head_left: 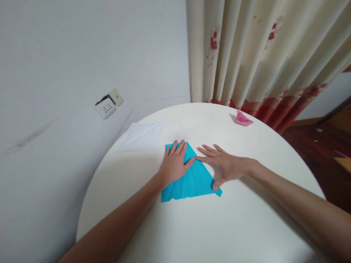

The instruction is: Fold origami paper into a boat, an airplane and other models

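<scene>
While my left hand (174,164) lies flat on the folded blue paper triangle (192,179) mid-table, my right hand (223,166) spreads open along its edge (round white table (219,226), grey wall (68,54), floral curtain (260,54)).

The folded paper (192,180) lies on the surface (219,226) under both hands. A paper sheet (141,137) lies behind-left, a small paper boat (242,118) behind-right.

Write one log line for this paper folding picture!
left hand: flat on blue paper | right hand: pressing its edge | pink origami: apart
</scene>
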A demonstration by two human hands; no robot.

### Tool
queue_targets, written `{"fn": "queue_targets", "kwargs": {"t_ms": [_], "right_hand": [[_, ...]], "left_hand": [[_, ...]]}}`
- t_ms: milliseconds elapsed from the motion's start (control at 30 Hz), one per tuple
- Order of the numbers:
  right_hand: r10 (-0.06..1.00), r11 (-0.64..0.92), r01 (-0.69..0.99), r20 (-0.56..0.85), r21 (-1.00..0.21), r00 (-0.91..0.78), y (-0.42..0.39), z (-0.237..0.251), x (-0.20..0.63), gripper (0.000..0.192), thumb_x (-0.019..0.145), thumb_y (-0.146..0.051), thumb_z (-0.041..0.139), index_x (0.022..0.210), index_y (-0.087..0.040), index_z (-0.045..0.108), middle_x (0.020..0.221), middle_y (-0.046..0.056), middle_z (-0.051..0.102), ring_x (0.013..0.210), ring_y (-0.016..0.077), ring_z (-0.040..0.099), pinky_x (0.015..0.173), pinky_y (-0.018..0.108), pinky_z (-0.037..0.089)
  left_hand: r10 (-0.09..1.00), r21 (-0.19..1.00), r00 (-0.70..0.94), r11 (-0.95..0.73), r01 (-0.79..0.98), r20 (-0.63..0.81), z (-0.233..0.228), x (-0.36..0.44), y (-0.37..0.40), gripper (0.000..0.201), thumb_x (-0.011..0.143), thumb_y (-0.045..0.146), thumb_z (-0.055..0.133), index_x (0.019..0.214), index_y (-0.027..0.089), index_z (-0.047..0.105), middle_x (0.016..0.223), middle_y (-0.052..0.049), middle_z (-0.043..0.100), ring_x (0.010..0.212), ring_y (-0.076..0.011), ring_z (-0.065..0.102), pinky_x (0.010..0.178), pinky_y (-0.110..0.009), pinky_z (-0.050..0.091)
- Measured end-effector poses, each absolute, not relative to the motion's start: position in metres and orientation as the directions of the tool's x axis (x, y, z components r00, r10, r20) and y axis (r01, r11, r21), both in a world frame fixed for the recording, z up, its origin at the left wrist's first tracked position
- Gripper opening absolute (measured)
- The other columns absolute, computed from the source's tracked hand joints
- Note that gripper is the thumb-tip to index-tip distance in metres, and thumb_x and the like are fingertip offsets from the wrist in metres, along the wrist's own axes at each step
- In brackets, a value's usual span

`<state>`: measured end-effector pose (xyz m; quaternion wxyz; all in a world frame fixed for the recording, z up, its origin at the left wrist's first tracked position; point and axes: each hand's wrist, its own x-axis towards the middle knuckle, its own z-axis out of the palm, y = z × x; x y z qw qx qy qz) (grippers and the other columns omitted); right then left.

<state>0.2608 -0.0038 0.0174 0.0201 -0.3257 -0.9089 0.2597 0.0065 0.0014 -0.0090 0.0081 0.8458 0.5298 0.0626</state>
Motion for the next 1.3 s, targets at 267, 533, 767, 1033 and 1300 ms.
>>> {"fn": "queue_targets", "kwargs": {"t_ms": [267,533,767,1033,1300], "right_hand": [[0.728,0.641,0.671,0.018,-0.371,-0.685,-0.007,0.0,0.241,0.07,0.101,-0.067,0.029,0.158,-0.027,0.035,0.168,0.012,0.02,0.155,0.0331,0.012,0.122,0.065,0.006],[0.737,0.639,0.679,0.036,-0.36,-0.675,-0.008,0.002,0.237,0.08,0.097,-0.065,0.046,0.161,-0.022,0.025,0.167,0.013,0.02,0.155,0.0337,0.013,0.123,0.064,0.008],[0.733,0.644,0.677,0.034,-0.357,-0.68,-0.007,0.012,0.238,0.074,0.097,-0.062,0.047,0.157,-0.019,0.036,0.166,0.015,0.023,0.155,0.0339,0.014,0.122,0.065,0.009],[0.67,0.728,0.624,0.103,-0.284,-0.735,-0.01,0.014,0.231,0.049,0.103,-0.043,0.045,0.141,-0.016,0.057,0.153,0.014,0.05,0.154,0.0306,0.022,0.123,0.064,0.004],[0.71,0.704,0.661,0.225,-0.262,-0.667,-0.006,0.005,0.228,0.047,0.098,-0.053,0.054,0.125,-0.017,0.067,0.142,0.018,0.06,0.142,0.0336,0.046,0.121,0.064,0.018]], "left_hand": [[0.892,0.068,0.445,-0.45,0.89,0.08,-0.011,0.003,0.003,0.071,0.102,0.056,0.037,0.16,0.017,0.026,0.167,-0.009,0.023,0.155,-0.034,0.016,0.123,-0.062,0.018],[0.807,0.173,0.588,-0.587,0.791,0.053,-0.003,0.006,0.0,0.066,0.103,0.057,0.033,0.159,0.022,0.03,0.167,-0.008,0.026,0.157,-0.0312,0.012,0.123,-0.064,0.014],[0.863,0.166,0.495,-0.505,0.847,0.102,-0.011,0.001,0.005,0.056,0.103,0.053,0.035,0.155,0.033,0.037,0.166,-0.002,0.03,0.155,-0.035,0.018,0.121,-0.066,0.018],[0.939,0.131,0.318,-0.335,0.933,0.133,-0.015,0.0,0.009,0.058,0.103,0.049,0.036,0.155,0.025,0.04,0.165,-0.011,0.03,0.153,-0.0385,0.024,0.12,-0.065,0.022],[0.839,0.198,0.533,-0.544,0.816,0.107,-0.009,0.003,0.005,0.053,0.103,0.048,0.041,0.152,0.03,0.044,0.165,-0.005,0.032,0.154,-0.0299,0.024,0.123,-0.057,0.02]]}}
